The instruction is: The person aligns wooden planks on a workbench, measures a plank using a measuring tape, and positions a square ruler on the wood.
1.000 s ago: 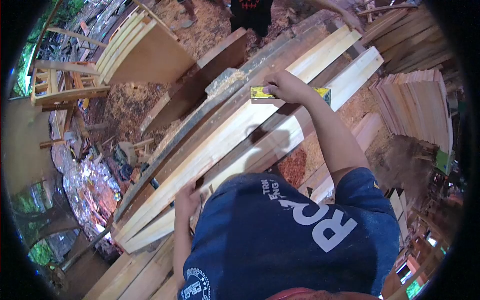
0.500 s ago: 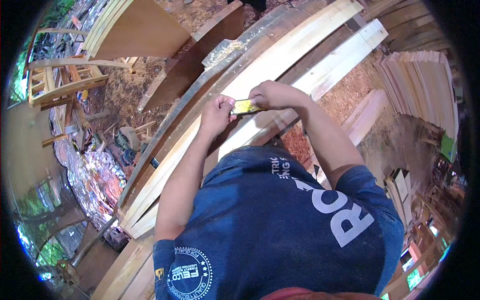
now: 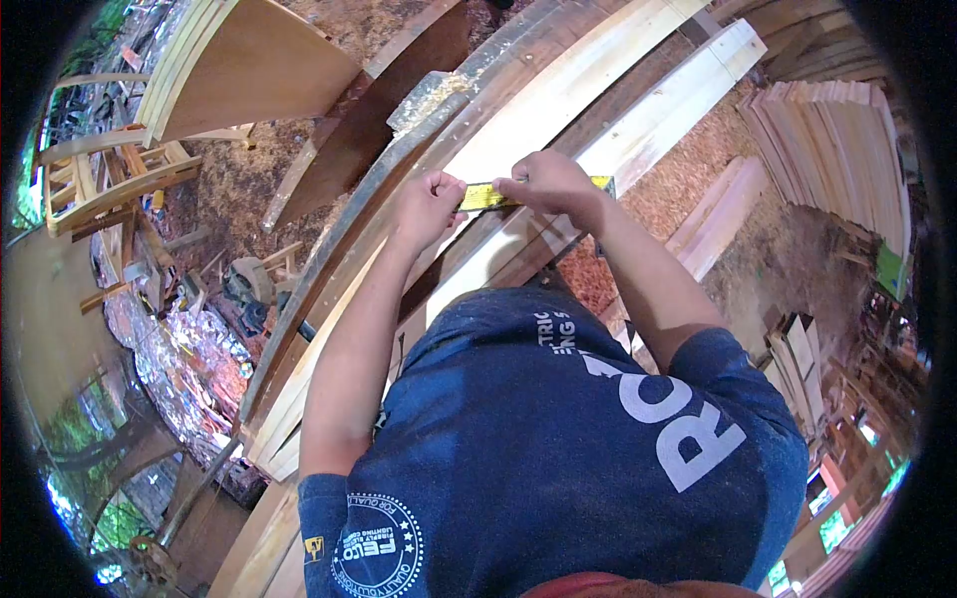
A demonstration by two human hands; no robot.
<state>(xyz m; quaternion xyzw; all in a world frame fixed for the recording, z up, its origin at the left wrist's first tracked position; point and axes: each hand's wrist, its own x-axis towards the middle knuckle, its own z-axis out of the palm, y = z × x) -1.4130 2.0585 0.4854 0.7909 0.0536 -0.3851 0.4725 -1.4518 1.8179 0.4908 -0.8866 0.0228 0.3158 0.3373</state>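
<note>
Shifted up since earlier, my left hand (image 3: 427,207) pinches one end of the yellow strip (image 3: 482,196), whose length runs rightward through my clenched right hand (image 3: 554,183)

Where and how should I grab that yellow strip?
Probably by the end beyond the right hand, from the person's right, pinching across its narrow width: the yellow strip is straight, that end sticks out, and the left hand is at the other.

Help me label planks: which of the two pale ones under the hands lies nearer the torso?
The lower-right plank; the upper-left plank lies beyond it, across a dark gap.
</note>
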